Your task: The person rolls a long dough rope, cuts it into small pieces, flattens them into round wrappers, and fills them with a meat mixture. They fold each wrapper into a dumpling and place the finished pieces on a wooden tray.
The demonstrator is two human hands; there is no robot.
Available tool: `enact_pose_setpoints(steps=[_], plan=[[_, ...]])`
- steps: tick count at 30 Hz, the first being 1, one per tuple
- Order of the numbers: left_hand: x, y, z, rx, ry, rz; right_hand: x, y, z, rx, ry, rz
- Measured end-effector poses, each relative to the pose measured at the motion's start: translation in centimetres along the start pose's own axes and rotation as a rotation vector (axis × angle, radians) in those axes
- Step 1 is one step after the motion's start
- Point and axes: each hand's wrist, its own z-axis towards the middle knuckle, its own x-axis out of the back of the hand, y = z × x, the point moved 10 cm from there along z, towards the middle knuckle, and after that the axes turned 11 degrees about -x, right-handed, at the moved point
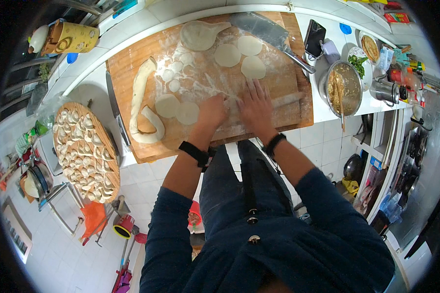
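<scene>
My right hand (256,109) lies over a floured rolling pin (288,99), whose end sticks out to the right. Beside it, my left hand (212,112) has its fingers curled at a pale piece of dough (232,104), mostly hidden between the hands. Both rest low on a floured wooden board (212,78). Round flat wrappers (227,55) lie beyond my right hand, and two more wrappers (187,113) lie left of my left hand. Small dough pieces (174,85) sit in flour farther up. A long dough rope (136,106) curls along the board's left side.
A cleaver (260,29) lies across the board's top right, beside a flat dough sheet (200,35). A knife (117,110) lies along the left edge. Dumplings cover a round board (113,154) at left. Right stand a bowl of filling (357,96) with chopsticks and a phone (314,38).
</scene>
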Motion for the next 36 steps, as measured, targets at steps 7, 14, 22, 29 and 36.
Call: enact_pose_setpoints(steps=[7, 14, 22, 29, 36], plan=[[2.0, 0.1, 1.3, -0.022, 0.137, 0.054, 0.3, 0.1, 0.0, -0.035, -0.02, 0.035], [0.5, 0.5, 0.9, -0.046, 0.01, 0.031, 1.7, -1.6, 2.9, 0.033, 0.065, 0.013], [1.4, -0.9, 0.8, 0.086, 0.116, -0.096, 1.1, 0.1, -1.5, -0.067, -0.1, 0.062], [0.3, -0.1, 1.1, -0.009, -0.009, 0.054, -0.6, -0.8, 4.1, 0.0, 0.077, 0.024], [4.6, -1.4, 1.8, 0.052, 0.187, 0.012, -1.4, 1.4, -3.8, -0.016, -0.046, 0.021]])
